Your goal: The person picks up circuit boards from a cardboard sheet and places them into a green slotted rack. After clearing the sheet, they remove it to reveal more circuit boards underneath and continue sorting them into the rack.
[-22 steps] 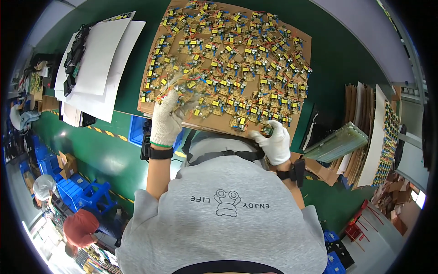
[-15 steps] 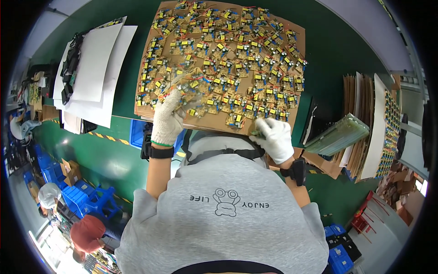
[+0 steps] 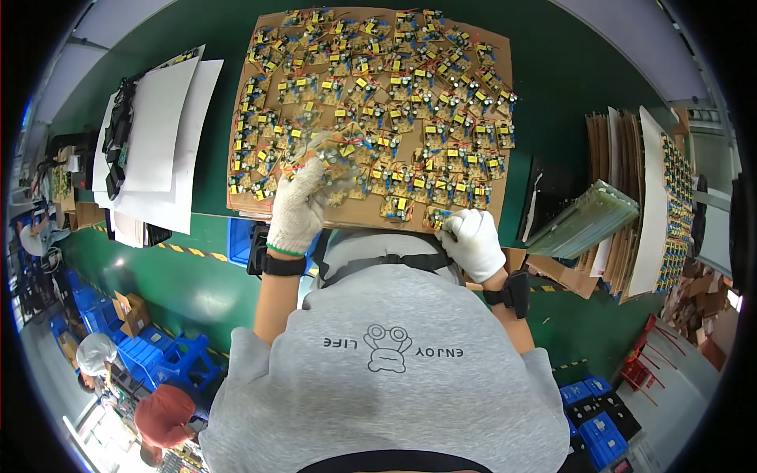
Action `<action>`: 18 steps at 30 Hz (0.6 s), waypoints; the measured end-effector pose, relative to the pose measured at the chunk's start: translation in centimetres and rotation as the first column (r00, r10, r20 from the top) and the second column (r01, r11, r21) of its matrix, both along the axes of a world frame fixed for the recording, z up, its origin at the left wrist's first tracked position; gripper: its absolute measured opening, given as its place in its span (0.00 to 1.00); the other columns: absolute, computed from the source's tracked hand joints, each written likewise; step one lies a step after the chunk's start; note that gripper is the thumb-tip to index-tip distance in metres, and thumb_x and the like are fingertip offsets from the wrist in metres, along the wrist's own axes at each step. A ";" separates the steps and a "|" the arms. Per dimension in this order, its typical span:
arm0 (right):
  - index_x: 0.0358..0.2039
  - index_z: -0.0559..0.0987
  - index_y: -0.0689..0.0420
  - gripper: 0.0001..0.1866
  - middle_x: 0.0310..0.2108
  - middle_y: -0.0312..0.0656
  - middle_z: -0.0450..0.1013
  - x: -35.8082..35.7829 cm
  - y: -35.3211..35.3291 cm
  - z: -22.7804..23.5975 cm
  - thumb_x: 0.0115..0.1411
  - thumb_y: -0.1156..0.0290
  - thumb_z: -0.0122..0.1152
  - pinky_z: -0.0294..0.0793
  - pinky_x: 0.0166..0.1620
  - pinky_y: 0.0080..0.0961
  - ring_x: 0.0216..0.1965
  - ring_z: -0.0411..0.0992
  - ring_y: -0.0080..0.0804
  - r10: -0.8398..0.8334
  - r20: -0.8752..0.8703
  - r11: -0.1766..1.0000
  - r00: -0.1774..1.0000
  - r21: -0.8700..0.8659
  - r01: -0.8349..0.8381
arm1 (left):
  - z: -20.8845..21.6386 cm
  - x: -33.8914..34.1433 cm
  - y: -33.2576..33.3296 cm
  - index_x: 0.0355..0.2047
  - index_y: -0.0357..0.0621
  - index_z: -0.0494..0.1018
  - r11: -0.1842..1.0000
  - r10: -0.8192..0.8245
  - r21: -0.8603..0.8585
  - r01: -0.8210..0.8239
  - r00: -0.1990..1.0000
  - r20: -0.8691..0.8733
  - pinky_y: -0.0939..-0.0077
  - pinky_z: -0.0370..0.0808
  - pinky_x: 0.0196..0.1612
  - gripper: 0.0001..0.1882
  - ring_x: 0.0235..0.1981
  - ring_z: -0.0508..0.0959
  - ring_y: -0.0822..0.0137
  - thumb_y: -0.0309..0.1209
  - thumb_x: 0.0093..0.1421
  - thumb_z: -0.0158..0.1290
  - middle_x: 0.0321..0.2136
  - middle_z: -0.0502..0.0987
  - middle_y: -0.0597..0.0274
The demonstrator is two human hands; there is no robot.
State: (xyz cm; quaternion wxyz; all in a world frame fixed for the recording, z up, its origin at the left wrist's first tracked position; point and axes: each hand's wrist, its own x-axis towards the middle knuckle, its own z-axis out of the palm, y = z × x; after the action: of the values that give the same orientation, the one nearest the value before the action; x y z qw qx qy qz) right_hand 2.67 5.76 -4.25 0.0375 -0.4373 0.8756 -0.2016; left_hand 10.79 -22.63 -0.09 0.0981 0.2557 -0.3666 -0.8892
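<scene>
Many small tan circuit boards [image 3: 398, 206] with yellow blocks, blue parts and red wires lie in rows on a brown cardboard sheet [image 3: 371, 214]. My left hand [image 3: 300, 206], in a knitted cream glove, is closed at the sheet's front left on a see-through, smeared bundle [image 3: 335, 154] that looks like circuit boards; its exact form is unclear. At the front right edge, my right hand [image 3: 475, 243], in a white glove, pinches the right side of another circuit board [image 3: 434, 217] that rests on the cardboard. Its fingertips are partly hidden.
White sheets [image 3: 169, 126] with black parts on top lie at the left of the green table [image 3: 552, 87]. To the right stand a clear-green stack of panels [image 3: 587, 221], upright cardboard sheets [image 3: 619, 165] and a board-covered panel [image 3: 678, 205]. People work beyond blue stools [image 3: 185, 359] at lower left.
My right hand has brought the circuit board down flat on the cardboard's front edge. My left hand keeps its hold on the bundle. The whole view has shifted slightly.
</scene>
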 end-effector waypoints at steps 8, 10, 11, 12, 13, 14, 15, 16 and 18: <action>0.20 0.74 0.53 0.10 0.22 0.38 0.68 -0.7 -2.3 0.9 0.46 0.64 0.66 0.61 0.34 0.34 0.29 0.67 0.40 0.097 0.090 0.988 0.991 0.114 -0.107 | 0.3 -0.4 1.5 0.52 0.35 0.67 0.996 -0.065 0.057 0.066 0.998 -0.010 0.63 0.78 0.44 0.19 0.41 0.79 0.59 0.29 0.61 0.51 0.40 0.77 0.56; 0.21 0.74 0.53 0.10 0.22 0.38 0.68 -0.6 -2.5 1.2 0.44 0.65 0.67 0.62 0.34 0.34 0.29 0.68 0.40 0.053 0.119 0.989 0.992 0.129 -0.068 | 0.2 -0.6 2.0 0.52 0.35 0.67 0.996 -0.081 0.033 0.081 0.997 -0.004 0.65 0.78 0.45 0.19 0.41 0.79 0.61 0.29 0.61 0.51 0.40 0.77 0.57; 0.21 0.74 0.53 0.09 0.22 0.39 0.68 -0.4 -2.4 1.2 0.44 0.66 0.67 0.63 0.34 0.34 0.28 0.68 0.40 -0.012 0.115 0.996 0.993 0.093 0.001 | 0.2 -0.6 2.2 0.52 0.35 0.67 0.995 -0.097 0.010 0.097 0.995 0.002 0.66 0.77 0.46 0.19 0.41 0.78 0.63 0.29 0.61 0.51 0.39 0.77 0.58; 0.21 0.75 0.53 0.08 0.22 0.39 0.68 -0.3 -2.2 1.1 0.43 0.67 0.67 0.64 0.33 0.35 0.28 0.69 0.40 -0.080 0.112 0.996 0.990 0.057 0.074 | 0.5 -0.8 2.5 0.52 0.35 0.67 0.995 -0.098 0.011 0.098 0.995 0.002 0.66 0.77 0.46 0.19 0.41 0.78 0.63 0.29 0.61 0.51 0.39 0.77 0.58; 0.21 0.75 0.53 0.08 0.22 0.39 0.68 -0.2 -2.2 0.7 0.43 0.67 0.67 0.64 0.33 0.35 0.28 0.69 0.40 -0.081 0.112 0.996 0.990 0.057 0.075 | 1.1 -1.0 2.8 0.52 0.36 0.66 0.992 -0.124 0.004 0.124 0.992 0.027 0.77 0.76 0.39 0.20 0.40 0.79 0.66 0.30 0.61 0.51 0.40 0.77 0.58; 0.21 0.75 0.54 0.08 0.22 0.39 0.69 -0.3 -2.2 0.0 0.44 0.68 0.66 0.65 0.32 0.36 0.27 0.69 0.40 -0.040 0.125 0.999 0.991 0.000 0.040 | 1.4 -1.1 3.0 0.53 0.37 0.66 0.989 -0.150 -0.002 0.150 0.987 0.053 0.87 0.75 0.33 0.20 0.40 0.79 0.69 0.32 0.62 0.51 0.42 0.77 0.59; 0.21 0.75 0.54 0.08 0.22 0.39 0.69 -0.4 -2.3 -0.3 0.44 0.69 0.66 0.67 0.31 0.36 0.26 0.69 0.41 0.003 0.136 0.998 0.991 -0.059 0.005 | 1.4 -1.1 3.2 0.52 0.39 0.67 0.990 -0.142 0.025 0.140 0.987 0.077 0.91 0.74 0.31 0.19 0.36 0.79 0.76 0.29 0.61 0.52 0.40 0.77 0.63; 0.21 0.75 0.54 0.08 0.22 0.39 0.69 -0.4 -2.5 -0.2 0.44 0.69 0.66 0.67 0.31 0.36 0.26 0.69 0.41 0.004 0.137 0.998 0.991 -0.059 0.004 | 1.1 -1.1 3.2 0.52 0.39 0.67 0.990 -0.141 0.025 0.139 0.987 0.078 0.91 0.74 0.31 0.19 0.36 0.79 0.76 0.29 0.61 0.52 0.40 0.77 0.63; 0.21 0.75 0.54 0.07 0.21 0.39 0.69 -0.5 -3.6 0.1 0.44 0.69 0.66 0.68 0.29 0.37 0.26 0.69 0.41 0.085 0.130 0.995 0.988 -0.070 -0.077 | 0.5 -1.2 3.1 0.53 0.37 0.66 0.989 -0.146 -0.021 0.149 0.983 0.116 0.69 0.76 0.45 0.20 0.39 0.77 0.68 0.28 0.61 0.50 0.39 0.76 0.61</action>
State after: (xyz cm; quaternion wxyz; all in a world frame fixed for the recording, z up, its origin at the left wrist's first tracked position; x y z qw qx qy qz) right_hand 2.14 2.19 -4.11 0.0895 -0.4593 0.8456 -0.2568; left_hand 9.57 -19.52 0.42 0.0147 0.2767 -0.4026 -0.8724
